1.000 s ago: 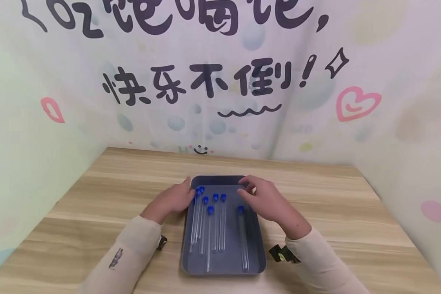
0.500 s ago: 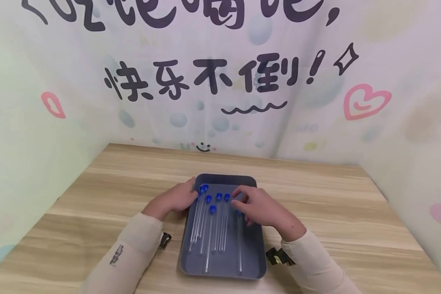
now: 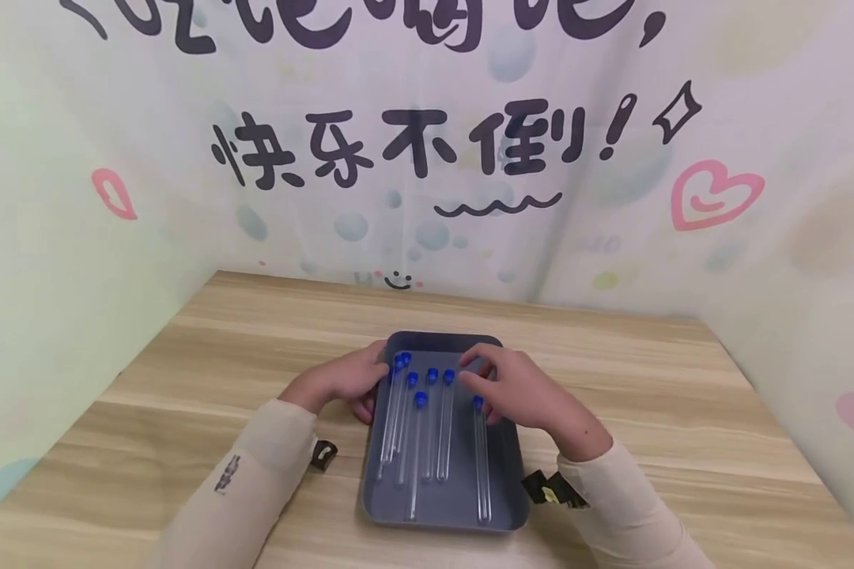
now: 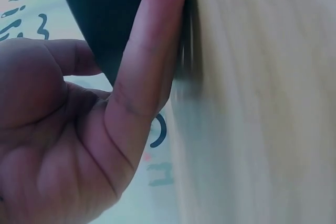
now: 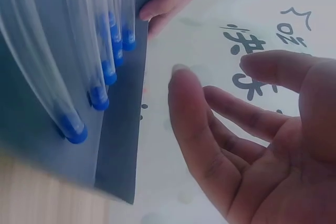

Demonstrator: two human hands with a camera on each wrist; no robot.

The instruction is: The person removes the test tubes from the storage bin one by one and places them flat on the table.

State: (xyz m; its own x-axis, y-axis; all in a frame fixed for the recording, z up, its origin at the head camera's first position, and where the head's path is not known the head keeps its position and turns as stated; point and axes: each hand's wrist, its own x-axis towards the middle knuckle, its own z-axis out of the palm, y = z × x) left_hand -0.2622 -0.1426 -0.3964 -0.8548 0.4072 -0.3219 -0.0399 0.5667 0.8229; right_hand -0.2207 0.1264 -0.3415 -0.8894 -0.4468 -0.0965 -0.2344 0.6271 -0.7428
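Observation:
A grey rectangular tray [image 3: 462, 502] lies on the table, holding several clear test tubes with blue caps. Most tubes [image 3: 444, 431] lie side by side in its left half; one tube [image 3: 482, 466] lies apart at the right. My left hand [image 3: 352, 375] grips the tray's left side near the far end, thumb at the rim. In the left wrist view a finger [image 4: 147, 45] lies along the dark tray wall. Over the tray's far right part is my right hand [image 3: 515, 387], fingers loosely bent and spread, holding nothing. It partly overlaps the right tube's cap in the head view.
The wood-grain table [image 3: 256, 332] extends around the tray. Behind it hangs a printed backdrop [image 3: 427, 237] with large black characters, and pale walls close both sides. Dark straps [image 3: 553, 488] show by the wrists.
My right hand has moved inward from the tray's right rim to above the tubes' cap end. The left hand keeps its hold on the tray. The head view has shifted slightly.

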